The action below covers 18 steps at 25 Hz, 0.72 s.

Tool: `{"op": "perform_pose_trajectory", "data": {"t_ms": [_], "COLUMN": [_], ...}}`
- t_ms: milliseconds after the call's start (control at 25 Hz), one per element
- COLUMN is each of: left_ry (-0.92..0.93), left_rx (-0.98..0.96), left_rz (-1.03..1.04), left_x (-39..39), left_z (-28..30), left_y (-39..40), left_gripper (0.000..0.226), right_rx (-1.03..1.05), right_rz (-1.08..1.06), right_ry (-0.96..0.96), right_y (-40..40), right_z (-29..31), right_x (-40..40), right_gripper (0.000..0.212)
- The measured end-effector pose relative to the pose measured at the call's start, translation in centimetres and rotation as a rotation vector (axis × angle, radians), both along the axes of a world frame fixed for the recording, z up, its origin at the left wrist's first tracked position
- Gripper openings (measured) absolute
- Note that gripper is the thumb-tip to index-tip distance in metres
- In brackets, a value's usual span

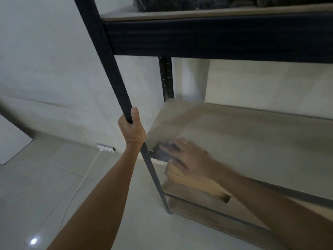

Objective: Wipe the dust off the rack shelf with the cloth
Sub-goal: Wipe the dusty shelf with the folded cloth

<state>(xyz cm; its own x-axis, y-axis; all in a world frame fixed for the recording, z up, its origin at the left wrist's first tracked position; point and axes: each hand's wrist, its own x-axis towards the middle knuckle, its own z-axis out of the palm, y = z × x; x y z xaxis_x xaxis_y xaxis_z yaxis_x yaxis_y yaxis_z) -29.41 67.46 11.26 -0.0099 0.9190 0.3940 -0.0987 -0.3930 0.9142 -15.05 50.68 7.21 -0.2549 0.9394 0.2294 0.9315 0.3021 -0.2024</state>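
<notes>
The rack shelf (pixel 234 134) is a pale wooden board in a dark metal frame, at mid height on the right. A small grey cloth (pixel 164 150) lies at the shelf's front left corner, partly over the edge. My right hand (pixel 189 157) presses flat on the cloth, blurred by motion, fingers pointing left. My left hand (pixel 132 129) is wrapped around the front left post (pixel 115 73) of the rack, just above the shelf level.
An upper shelf (pixel 198 14) carries dark bagged items. A cardboard box (pixel 194 184) sits on the shelf below. A white power strip (pixel 106 148) and its cable lie on the tiled floor by the wall. A white panel (pixel 12 141) leans at the left.
</notes>
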Motion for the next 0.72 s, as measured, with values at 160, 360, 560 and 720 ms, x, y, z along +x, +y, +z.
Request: {"op": "perform_pose_trajectory", "data": {"t_ms": [160,360,560,720], "left_ry": [0.002,-0.010,-0.019,-0.021], "left_rx": [-0.004,-0.014,-0.048,-0.032], "left_rz": [-0.006,0.016,0.033,0.007], "left_x": [-0.1,0.1,0.1,0.0], "left_z": [0.2,0.2,0.0,0.4], "left_y": [0.2,0.2,0.2,0.0], "left_gripper": [0.061,0.058,0.048,0.060], "right_rx": [0.046,-0.004,-0.006,0.059], "right_rz": [0.018,-0.588,-0.633,-0.219], "right_ry": [0.222,0.169,0.065,-0.019], "right_y": [-1.3,3.6,2.6,-2.2], "right_z": [2.5,3.8,-0.1,0.1], "right_x": [3.0,21.1,17.3,5.8], "right_gripper": [0.050,0.056,0.063,0.058]}}
